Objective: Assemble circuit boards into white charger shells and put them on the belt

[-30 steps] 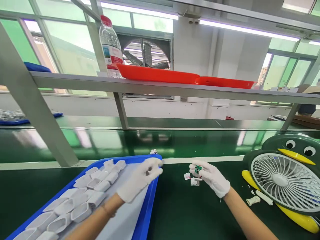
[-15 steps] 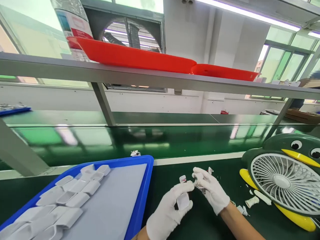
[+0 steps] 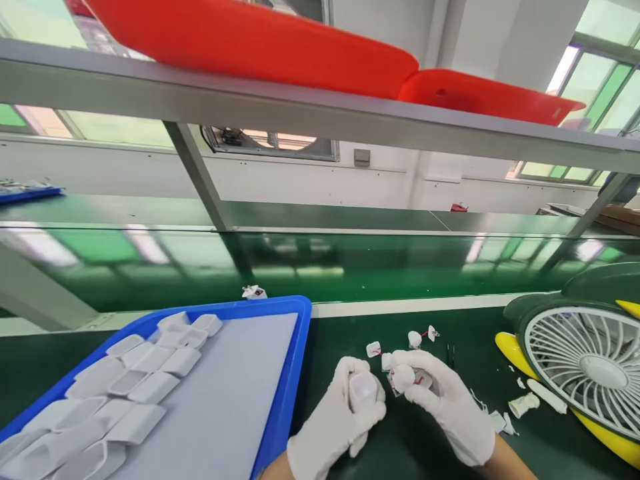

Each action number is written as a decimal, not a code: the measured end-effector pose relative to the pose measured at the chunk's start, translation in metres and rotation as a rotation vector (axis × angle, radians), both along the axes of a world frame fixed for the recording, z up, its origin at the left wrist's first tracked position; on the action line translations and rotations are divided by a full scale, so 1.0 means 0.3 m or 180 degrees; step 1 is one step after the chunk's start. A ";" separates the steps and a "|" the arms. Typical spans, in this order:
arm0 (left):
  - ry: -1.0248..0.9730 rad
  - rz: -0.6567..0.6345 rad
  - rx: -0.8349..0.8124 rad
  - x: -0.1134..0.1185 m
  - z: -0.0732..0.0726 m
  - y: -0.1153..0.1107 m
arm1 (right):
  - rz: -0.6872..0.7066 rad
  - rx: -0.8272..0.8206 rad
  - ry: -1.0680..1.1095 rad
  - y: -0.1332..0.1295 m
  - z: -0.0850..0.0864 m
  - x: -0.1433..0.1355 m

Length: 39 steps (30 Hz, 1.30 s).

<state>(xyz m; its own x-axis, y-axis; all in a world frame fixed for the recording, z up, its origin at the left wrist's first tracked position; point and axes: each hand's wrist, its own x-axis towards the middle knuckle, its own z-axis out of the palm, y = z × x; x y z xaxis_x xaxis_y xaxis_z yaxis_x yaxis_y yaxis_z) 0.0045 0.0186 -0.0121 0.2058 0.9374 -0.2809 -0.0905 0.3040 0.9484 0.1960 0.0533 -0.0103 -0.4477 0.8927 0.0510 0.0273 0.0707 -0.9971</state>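
My left hand (image 3: pixel 345 413), in a white glove, is closed round a white plastic housing (image 3: pixel 363 391) just right of the blue tray. To its right, my gloved right hand (image 3: pixel 440 400) has its fingers closed on small white parts (image 3: pixel 403 379) with bits of red wire. More small white pieces with red wire lie beyond the fingertips, one of them a white piece (image 3: pixel 415 339). Rows of white housings (image 3: pixel 155 387) rest in the blue tray (image 3: pixel 301 333) at the left.
A penguin-shaped fan (image 3: pixel 590 360) stands at the right, with white scraps (image 3: pixel 524 404) beside it. Red trays (image 3: pixel 260 47) sit on a shelf overhead. One small white part (image 3: pixel 254 292) is behind the blue tray. A green belt (image 3: pixel 390 267) runs behind.
The view has tilted down and shifted slightly. My right hand has moved right and nearer, now around wired parts on the table. My left hand still holds the housing.
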 end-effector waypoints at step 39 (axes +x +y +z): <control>0.2070 0.0258 0.2401 -0.002 -0.036 -0.040 | 0.0387 0.2806 -0.1612 -0.078 0.080 -0.040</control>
